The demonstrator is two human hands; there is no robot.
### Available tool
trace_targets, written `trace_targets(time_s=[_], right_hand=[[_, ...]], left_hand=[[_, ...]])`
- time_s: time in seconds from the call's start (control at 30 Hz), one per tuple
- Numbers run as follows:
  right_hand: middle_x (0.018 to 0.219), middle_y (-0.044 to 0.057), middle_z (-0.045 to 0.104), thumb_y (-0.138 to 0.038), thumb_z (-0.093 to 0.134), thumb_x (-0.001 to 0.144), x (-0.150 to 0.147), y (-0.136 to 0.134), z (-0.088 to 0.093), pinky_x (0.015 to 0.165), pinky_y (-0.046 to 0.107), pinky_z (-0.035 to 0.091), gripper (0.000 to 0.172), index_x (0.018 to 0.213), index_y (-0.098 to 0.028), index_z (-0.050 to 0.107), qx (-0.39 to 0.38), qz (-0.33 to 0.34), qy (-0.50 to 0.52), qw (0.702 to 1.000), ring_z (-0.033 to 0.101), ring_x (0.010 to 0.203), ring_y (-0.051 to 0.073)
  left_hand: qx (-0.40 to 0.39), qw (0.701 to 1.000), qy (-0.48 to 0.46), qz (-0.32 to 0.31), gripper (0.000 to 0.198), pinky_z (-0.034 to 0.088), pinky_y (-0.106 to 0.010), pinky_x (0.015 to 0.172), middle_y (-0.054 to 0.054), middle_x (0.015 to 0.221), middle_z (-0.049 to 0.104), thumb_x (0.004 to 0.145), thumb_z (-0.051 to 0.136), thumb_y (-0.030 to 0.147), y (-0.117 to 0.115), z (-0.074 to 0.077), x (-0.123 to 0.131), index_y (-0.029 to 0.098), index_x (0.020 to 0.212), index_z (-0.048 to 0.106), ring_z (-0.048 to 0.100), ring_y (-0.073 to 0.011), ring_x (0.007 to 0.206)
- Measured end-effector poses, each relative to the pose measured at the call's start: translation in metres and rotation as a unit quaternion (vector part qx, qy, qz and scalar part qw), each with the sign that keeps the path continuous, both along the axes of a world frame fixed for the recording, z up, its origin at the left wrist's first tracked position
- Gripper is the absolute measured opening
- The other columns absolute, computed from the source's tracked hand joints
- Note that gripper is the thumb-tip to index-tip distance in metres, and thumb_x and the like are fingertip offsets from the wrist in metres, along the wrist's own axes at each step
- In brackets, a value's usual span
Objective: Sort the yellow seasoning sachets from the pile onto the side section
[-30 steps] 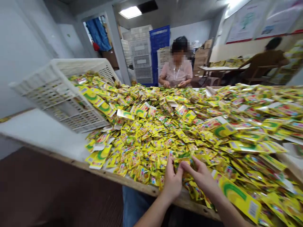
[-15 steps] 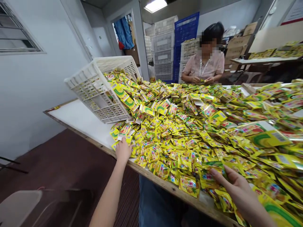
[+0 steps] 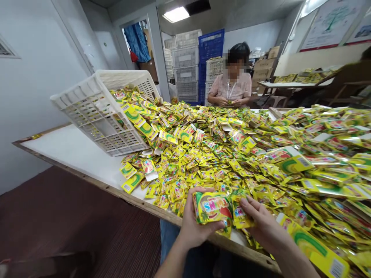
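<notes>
Overall, the white table bears a heap of yellow packets and a tilted crate. Near the table's front edge, the left hand curls its fingers round a printed box; the right hand pinches a sachet beside it, perhaps touching.

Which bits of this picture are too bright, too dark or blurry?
Head view: the ceiling light is washed out to white; head view: packs at far right look smeared and shiny; head view: the floor at lower left is very dark; head view: the box in the left hand is fairly crisp.
</notes>
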State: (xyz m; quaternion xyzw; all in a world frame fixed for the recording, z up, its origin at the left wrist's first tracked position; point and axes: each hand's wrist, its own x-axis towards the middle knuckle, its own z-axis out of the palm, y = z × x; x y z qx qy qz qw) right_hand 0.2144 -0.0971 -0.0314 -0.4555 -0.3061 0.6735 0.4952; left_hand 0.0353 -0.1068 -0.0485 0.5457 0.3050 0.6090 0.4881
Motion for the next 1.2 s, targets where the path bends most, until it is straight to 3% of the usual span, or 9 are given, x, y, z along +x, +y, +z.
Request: trace_targets(time_s=[0.17,0.27,0.4,0.5,0.63,0.83,0.97,1.1,1.2], right_hand=[[0.087,0.005,0.074,-0.045,0.077,0.065,0.001,-0.004,0.007,0.060,0.030,0.057,0.037,0.092,-0.022,0.065,0.052,-0.032,-0.055,0.997,0.069,0.072,0.022],[0.088,0.006,0.073,-0.048,0.074,0.068,0.004,-0.002,0.006,0.067,0.032,0.057,0.040,0.096,-0.020,0.065,0.128,-0.041,-0.164,0.977,0.069,0.079,0.024],[0.084,0.005,0.072,-0.049,0.068,0.073,0.007,0.000,0.002,0.066,0.030,0.056,0.035,0.090,-0.019,0.066,0.199,0.019,-0.262,0.944,0.067,0.077,0.023],[0.078,0.005,0.070,-0.048,0.064,0.077,0.006,0.000,-0.001,0.061,0.030,0.054,0.031,0.085,-0.018,0.064,0.222,-0.054,-0.302,0.926,0.065,0.069,0.021],[0.075,0.004,0.067,-0.039,0.065,0.079,0.002,-0.001,0.003,0.063,0.030,0.051,0.020,0.083,-0.019,0.064,0.328,-0.216,-0.410,0.823,0.062,0.067,0.019],[0.072,0.002,0.066,-0.023,0.064,0.082,0.000,-0.008,0.016,0.059,0.026,0.049,0.004,0.085,-0.021,0.064,0.451,-0.168,-0.475,0.737,0.061,0.064,0.016],[0.081,0.003,0.069,-0.013,0.064,0.081,-0.006,-0.013,0.019,0.067,0.026,0.050,0.019,0.097,-0.022,0.062,0.528,-0.194,-0.455,0.690,0.064,0.074,0.017],[0.071,0.001,0.068,-0.025,0.062,0.082,-0.007,-0.012,0.023,0.056,0.023,0.047,0.005,0.085,-0.020,0.064,0.444,-0.086,-0.480,0.752,0.061,0.062,0.014],[0.056,-0.001,0.060,-0.035,0.059,0.083,-0.001,-0.008,0.029,0.046,0.022,0.038,0.023,0.067,-0.018,0.061,0.323,0.019,-0.490,0.810,0.051,0.050,0.012]], left_hand=[[0.031,0.991,0.101,0.088,0.059,0.045,-0.043,0.097,-0.014,0.125,0.054,0.068,0.075,0.030,-0.006,-0.013,0.009,0.022,0.114,0.039,0.053,-0.0282,0.119],[0.123,0.923,0.300,0.208,0.055,0.040,-0.050,0.099,-0.011,0.124,0.054,0.066,0.074,0.023,-0.001,-0.010,0.001,0.023,0.113,0.046,0.050,-0.0301,0.119],[0.104,0.872,0.463,0.122,0.061,0.049,-0.045,0.087,-0.007,0.110,0.063,0.063,0.073,0.022,0.006,-0.005,-0.004,0.025,0.120,0.050,0.060,-0.0283,0.101],[0.076,0.871,0.469,0.127,0.054,0.052,-0.039,0.080,-0.006,0.105,0.065,0.066,0.072,0.026,0.005,-0.008,0.000,0.023,0.116,0.052,0.063,-0.0258,0.095],[0.100,0.870,0.439,0.201,0.047,0.052,-0.035,0.075,-0.005,0.098,0.066,0.070,0.072,0.033,-0.001,-0.013,0.005,0.022,0.111,0.052,0.064,-0.0235,0.090],[0.137,0.858,0.423,0.258,0.048,0.052,-0.033,0.075,-0.006,0.098,0.066,0.073,0.071,0.041,-0.004,-0.018,0.005,0.021,0.112,0.051,0.064,-0.0228,0.089],[0.157,0.848,0.428,0.270,0.047,0.052,-0.032,0.075,-0.007,0.099,0.066,0.075,0.068,0.041,-0.003,-0.018,0.005,0.020,0.113,0.051,0.064,-0.0223,0.088],[0.173,0.835,0.433,0.292,0.046,0.052,-0.032,0.074,-0.007,0.098,0.066,0.076,0.067,0.040,-0.005,-0.018,0.005,0.019,0.114,0.051,0.064,-0.0225,0.087],[0.186,0.833,0.445,0.273,0.047,0.051,-0.032,0.074,-0.007,0.097,0.066,0.075,0.068,0.039,-0.008,-0.021,0.005,0.020,0.114,0.052,0.063,-0.0221,0.086]])
